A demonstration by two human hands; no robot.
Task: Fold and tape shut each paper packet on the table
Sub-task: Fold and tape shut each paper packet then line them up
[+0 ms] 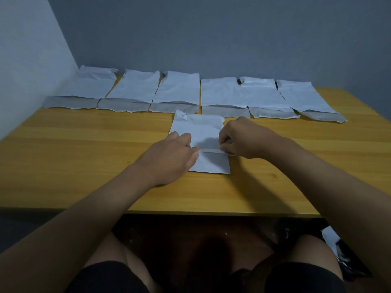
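On the yellow wooden worktop (84,144), the white rectangular paper packet (201,132) lies near the middle, just in front of a far row of six like packets (179,89). The left hand (179,153) and right hand (239,140) each pinch an end of its narrow folded strip. If either pinch slips or the hands pull unevenly, the crease will likely run crooked or spring open, leaving the tape nothing flat to hold.

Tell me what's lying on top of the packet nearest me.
Both hands rest on the near packet: the left hand and the right hand pinch at a thin strip across it. The paper beneath the hands is hidden.
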